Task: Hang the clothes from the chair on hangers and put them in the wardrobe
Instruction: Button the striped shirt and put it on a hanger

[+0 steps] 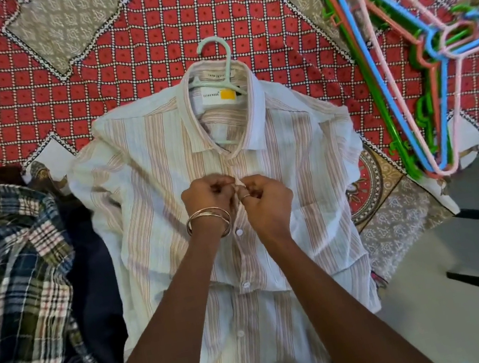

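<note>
My left hand [207,195] and right hand [262,198] meet at the centre of the frame, both with fingers curled, pinching the front placket of the shirt [152,203] between them, just below the collar. Bangles [208,219] circle my left wrist and a ring [245,197] sits on a finger of my right hand. My forearms come up from the bottom edge and cross over the lower part of the shirt.

The shirt is pale with thin stripes and lies flat, front up, on the bed [24,91]. White buttons run down its middle below my hands. A pale green hanger [213,46] is inside it, the hook sticking out above the collar toward the top of the frame, one arm showing through the open neck beside the label.

At the left of the frame a plaid garment [13,285] lies crumpled, touching a dark blue garment [94,290] that sits just beside the shirt's edge.

At the upper right a pile of spare hangers [403,63] in green, blue, orange and pink rests on the bed, well apart from the shirt. The bedspread is red checked with beige patterned panels. Pale floor [443,289] shows at the lower right.
</note>
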Demonstrator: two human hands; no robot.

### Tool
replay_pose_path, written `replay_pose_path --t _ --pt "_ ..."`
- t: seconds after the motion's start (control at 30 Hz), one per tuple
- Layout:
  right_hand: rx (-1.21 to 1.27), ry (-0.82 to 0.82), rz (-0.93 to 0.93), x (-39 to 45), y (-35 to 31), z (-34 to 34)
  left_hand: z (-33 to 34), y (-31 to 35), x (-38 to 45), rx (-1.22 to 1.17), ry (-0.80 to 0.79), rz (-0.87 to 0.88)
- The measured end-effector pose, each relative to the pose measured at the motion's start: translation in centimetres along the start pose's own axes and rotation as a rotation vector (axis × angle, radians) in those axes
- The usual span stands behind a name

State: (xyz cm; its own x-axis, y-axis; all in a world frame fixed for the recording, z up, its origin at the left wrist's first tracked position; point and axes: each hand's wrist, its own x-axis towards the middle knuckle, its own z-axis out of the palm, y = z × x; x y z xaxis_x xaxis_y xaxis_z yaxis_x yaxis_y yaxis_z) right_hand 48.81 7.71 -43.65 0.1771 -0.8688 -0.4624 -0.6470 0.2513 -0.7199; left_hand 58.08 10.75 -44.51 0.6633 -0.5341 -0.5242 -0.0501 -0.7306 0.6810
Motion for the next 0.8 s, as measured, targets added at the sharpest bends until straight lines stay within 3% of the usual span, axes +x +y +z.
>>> replay_pose_path --t 0.2,0.43,0.57,0.8 --pt "0.094 -0.029 -0.066 -0.2 0.8 0.1 -0.9 0.7 0.2 -0.136 -0.099 -0.065" --pt "0.185 -0.018 0.036 0.2 1.0 -0.2 -1.1 0.2 0.9 -0.203 -0.184 -0.096" --pt "0.270 -0.053 0.114 0.7 1.4 -0.2 -0.7 0.1 0.9 -0.226 -0.150 -0.134" --pt "0.442 -0.263 0.251 2.1 1.2 -1.2 -0.5 0.3 0.5 -0.157 -0.088 -0.095"
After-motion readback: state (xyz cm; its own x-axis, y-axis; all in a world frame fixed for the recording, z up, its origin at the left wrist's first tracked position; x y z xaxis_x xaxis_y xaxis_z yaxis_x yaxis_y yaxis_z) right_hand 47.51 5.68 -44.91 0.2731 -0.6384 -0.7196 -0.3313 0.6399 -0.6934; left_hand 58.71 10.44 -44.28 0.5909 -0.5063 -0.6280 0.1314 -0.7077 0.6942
